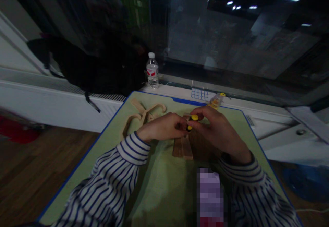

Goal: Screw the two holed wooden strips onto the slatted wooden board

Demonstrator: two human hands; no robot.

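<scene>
Over the middle of the green table (pixel 154 192), my two hands meet with their fingertips close together. My right hand (pixel 221 129) pinches a small black-and-yellow piece (pixel 194 117). My left hand (pixel 168 126) is closed at a second yellow-and-black bit (pixel 189 127); whether the two are one object I cannot tell. Below the hands lies a brown wooden piece with a lighter strip (pixel 187 148) on it, partly hidden by my right hand. Curved light-wood pieces (pixel 145 114) lie beyond my left wrist.
A clear water bottle (pixel 153 74) stands on the sill by a black bag (pixel 113 69). A clear container with a yellow cap (pixel 216 100) and a blue-grid sheet (pixel 199 94) lie at the table's far edge. A purple pixelated patch (pixel 210 196) covers something in front.
</scene>
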